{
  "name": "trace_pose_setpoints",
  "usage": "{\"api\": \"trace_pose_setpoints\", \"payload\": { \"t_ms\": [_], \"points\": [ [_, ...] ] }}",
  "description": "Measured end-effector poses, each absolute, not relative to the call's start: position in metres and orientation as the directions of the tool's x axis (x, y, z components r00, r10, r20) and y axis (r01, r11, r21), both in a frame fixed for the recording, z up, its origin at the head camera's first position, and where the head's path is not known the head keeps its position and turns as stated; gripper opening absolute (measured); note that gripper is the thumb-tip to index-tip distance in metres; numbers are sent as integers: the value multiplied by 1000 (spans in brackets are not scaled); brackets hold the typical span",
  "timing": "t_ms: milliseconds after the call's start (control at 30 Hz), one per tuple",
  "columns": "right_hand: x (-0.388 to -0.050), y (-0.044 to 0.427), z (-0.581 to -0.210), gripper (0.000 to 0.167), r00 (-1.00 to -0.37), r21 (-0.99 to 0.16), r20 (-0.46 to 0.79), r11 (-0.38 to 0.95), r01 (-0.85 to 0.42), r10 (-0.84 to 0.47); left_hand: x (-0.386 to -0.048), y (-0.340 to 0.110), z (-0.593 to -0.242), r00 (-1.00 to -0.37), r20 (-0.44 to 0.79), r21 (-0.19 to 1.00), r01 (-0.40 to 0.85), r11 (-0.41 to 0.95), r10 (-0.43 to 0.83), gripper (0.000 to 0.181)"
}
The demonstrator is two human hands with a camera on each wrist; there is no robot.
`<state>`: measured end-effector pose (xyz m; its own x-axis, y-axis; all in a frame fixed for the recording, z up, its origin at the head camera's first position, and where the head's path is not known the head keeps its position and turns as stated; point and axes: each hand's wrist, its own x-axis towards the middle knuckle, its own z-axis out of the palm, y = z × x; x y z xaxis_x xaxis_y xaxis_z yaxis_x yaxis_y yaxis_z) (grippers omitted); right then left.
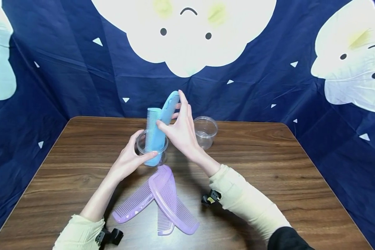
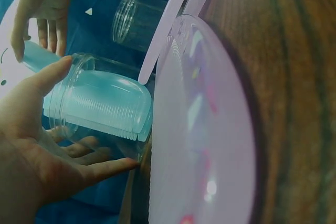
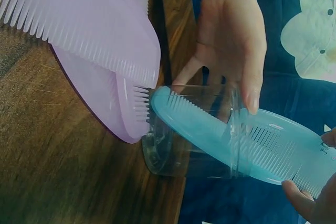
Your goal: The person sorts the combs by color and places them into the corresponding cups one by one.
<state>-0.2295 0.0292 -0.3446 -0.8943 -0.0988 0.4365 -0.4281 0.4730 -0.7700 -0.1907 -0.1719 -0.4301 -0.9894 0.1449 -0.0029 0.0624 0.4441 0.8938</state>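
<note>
Right grip (image 1: 183,130) holds curved blue comb (image 1: 166,113).

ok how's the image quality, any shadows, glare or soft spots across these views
Head: bright, with a dark shadow on the table near the right sleeve; left wrist: dimmer, the closest purple comb looking soft with a small white glint; right wrist: also dim, teeth on the blue combs fairly crisp.

Long light-blue plastic combs (image 1: 165,113) and curved lilac plastic combs (image 1: 172,209) contrast with the dark-streaked brown wood-grain tabletop (image 1: 278,177) and navy cloth backdrop (image 1: 81,83) patterned with white clouds (image 1: 187,48).
</note>
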Motion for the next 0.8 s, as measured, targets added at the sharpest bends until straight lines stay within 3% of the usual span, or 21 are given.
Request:
{"api": "trace_pose_setpoints", "payload": {
  "t_ms": [800],
  "points": [
    [-237,11,-366,110,-932,-665,349,674,-321,-100,-190,-173,-429,-992,-18,874,46,484,127,106]
  ]
}}
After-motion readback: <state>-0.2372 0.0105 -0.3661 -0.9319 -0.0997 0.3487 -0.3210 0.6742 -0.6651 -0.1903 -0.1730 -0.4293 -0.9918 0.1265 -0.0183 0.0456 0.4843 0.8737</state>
